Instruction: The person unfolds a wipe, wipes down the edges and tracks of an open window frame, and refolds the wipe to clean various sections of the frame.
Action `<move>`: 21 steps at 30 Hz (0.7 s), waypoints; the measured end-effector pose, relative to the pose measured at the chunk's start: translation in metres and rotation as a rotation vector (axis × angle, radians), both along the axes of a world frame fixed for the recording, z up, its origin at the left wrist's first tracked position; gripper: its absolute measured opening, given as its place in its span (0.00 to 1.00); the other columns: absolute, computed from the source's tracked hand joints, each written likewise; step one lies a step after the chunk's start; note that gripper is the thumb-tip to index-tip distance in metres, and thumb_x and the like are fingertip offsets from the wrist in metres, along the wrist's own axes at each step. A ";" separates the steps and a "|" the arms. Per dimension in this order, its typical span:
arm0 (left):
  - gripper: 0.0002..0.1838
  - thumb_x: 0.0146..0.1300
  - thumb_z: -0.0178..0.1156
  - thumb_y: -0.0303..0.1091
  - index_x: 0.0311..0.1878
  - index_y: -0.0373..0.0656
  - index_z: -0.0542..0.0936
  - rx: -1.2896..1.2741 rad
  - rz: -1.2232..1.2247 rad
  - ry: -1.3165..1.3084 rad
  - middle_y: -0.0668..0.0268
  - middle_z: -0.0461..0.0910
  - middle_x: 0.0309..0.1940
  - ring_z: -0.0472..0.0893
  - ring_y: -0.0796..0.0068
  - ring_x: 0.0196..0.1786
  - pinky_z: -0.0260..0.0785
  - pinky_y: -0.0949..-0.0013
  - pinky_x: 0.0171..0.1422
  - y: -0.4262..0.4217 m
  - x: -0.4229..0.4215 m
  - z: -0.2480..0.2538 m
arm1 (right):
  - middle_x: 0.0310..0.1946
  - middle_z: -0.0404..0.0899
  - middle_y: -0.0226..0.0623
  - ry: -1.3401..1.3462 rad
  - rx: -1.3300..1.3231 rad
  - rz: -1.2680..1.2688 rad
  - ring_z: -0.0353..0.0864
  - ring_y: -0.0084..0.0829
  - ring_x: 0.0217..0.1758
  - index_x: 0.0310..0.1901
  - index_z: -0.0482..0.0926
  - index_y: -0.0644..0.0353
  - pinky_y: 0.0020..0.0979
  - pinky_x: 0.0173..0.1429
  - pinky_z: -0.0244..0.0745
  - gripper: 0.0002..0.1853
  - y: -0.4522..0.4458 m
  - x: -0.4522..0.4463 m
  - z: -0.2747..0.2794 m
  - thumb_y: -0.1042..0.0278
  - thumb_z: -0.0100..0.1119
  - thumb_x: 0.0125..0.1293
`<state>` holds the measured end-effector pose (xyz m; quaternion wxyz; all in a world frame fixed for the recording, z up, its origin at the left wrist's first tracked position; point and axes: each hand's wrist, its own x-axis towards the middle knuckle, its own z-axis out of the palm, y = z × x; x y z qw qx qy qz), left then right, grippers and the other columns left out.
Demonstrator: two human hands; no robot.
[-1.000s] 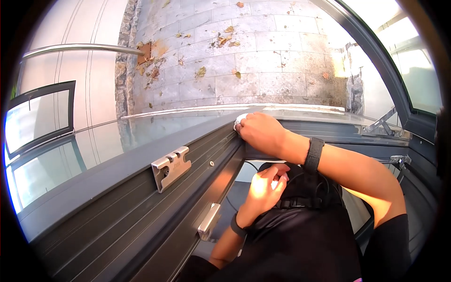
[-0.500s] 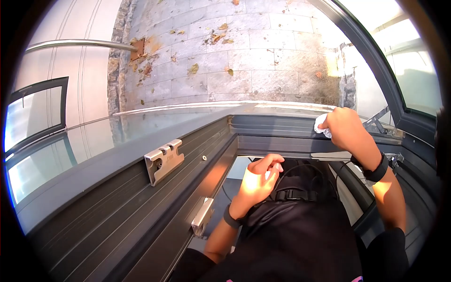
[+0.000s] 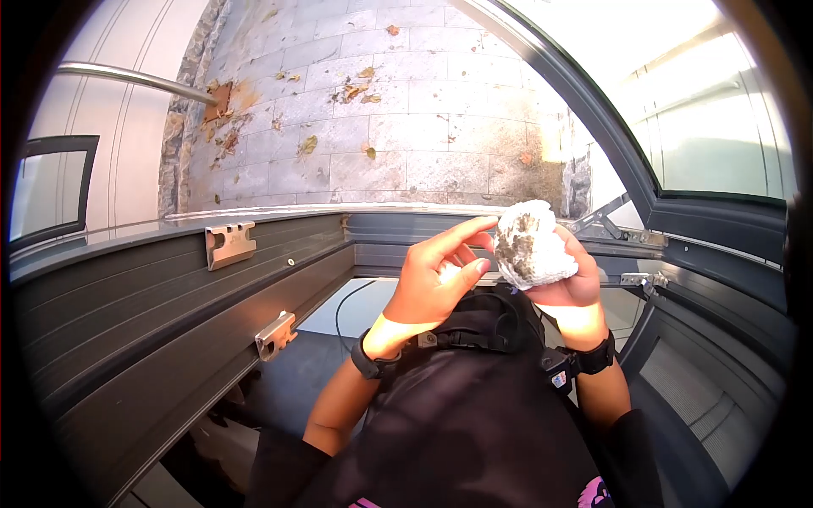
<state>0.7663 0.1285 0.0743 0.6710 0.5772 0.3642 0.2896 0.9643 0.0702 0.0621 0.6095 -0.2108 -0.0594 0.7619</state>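
Note:
My right hand (image 3: pixel 569 275) is closed around a crumpled white wipe (image 3: pixel 552 251). Grey-brown dirt stains the side of the wipe that faces left and up. Beside it, my left hand (image 3: pixel 436 275) has its index finger and thumb stretched apart. The index fingertip comes close to the wipe's edge; whether it touches cannot be made out. A small whitish patch shows among the left hand's curled lower fingers, too unclear to name. Both hands are above the dark window frame (image 3: pixel 423 224), in front of my body.
An opened window sash (image 3: pixel 631 161) stands at the right, joined by a metal hinge arm (image 3: pixel 600 218). Metal brackets (image 3: pixel 230 244) (image 3: pixel 275 335) stick out from the left frame rails. Outside lies stone paving (image 3: pixel 389 135) with scattered leaves. A metal rail (image 3: pixel 135 76) crosses the upper left.
My right hand has moved left and back from the frame's right part, bringing the wipe in front of me and turning its dirty side into view. The left hand has risen towards it.

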 end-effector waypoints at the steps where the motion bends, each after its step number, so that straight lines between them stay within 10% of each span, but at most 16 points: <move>1: 0.26 0.60 0.63 0.21 0.63 0.38 0.78 0.002 0.014 -0.045 0.64 0.83 0.47 0.75 0.83 0.34 0.70 0.76 0.41 0.000 0.009 -0.001 | 0.60 0.77 0.48 -0.040 0.115 0.042 0.80 0.39 0.61 0.67 0.67 0.70 0.43 0.67 0.74 0.29 -0.001 -0.001 -0.001 0.54 0.49 0.75; 8: 0.23 0.55 0.66 0.18 0.56 0.38 0.82 0.292 0.043 -0.172 0.67 0.79 0.33 0.76 0.79 0.34 0.69 0.75 0.41 -0.005 0.028 -0.008 | 0.57 0.79 0.44 -0.078 0.015 -0.031 0.83 0.32 0.53 0.68 0.68 0.66 0.30 0.47 0.82 0.25 -0.018 0.004 0.004 0.60 0.50 0.75; 12: 0.23 0.53 0.66 0.15 0.55 0.38 0.83 0.347 0.172 -0.201 0.66 0.78 0.33 0.77 0.78 0.35 0.69 0.75 0.41 -0.008 0.036 -0.006 | 0.39 0.81 0.28 -0.177 -0.119 0.046 0.70 0.12 0.25 0.61 0.74 0.60 0.15 0.23 0.58 0.17 -0.012 0.005 0.007 0.66 0.50 0.75; 21: 0.21 0.57 0.72 0.28 0.54 0.36 0.82 0.176 0.210 -0.328 0.63 0.78 0.46 0.78 0.76 0.45 0.72 0.73 0.49 -0.019 0.039 -0.012 | 0.36 0.84 0.32 -0.776 -0.029 0.002 0.76 0.14 0.29 0.52 0.78 0.62 0.17 0.29 0.66 0.10 -0.014 0.007 0.039 0.76 0.56 0.72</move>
